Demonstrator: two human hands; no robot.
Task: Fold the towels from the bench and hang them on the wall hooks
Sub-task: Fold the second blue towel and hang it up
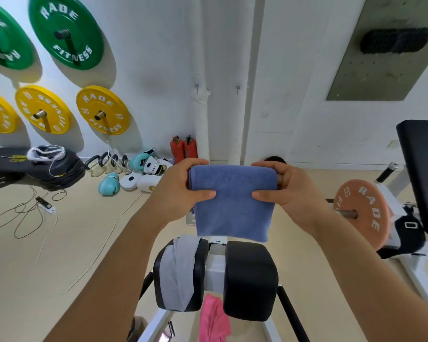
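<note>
Fingers [209, 193] on blue towel [232, 206], above bench [250, 280]

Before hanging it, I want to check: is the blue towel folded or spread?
Folded: the blue towel hangs doubled over, left hand and right hand pinching its top fold.

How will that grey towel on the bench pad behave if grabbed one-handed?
Probably floppy: the grey towel sags over the pad, following its curve. Likely light, like the blue towel held up by the left hand and right hand. It may slide off, since nothing pins it.
</note>
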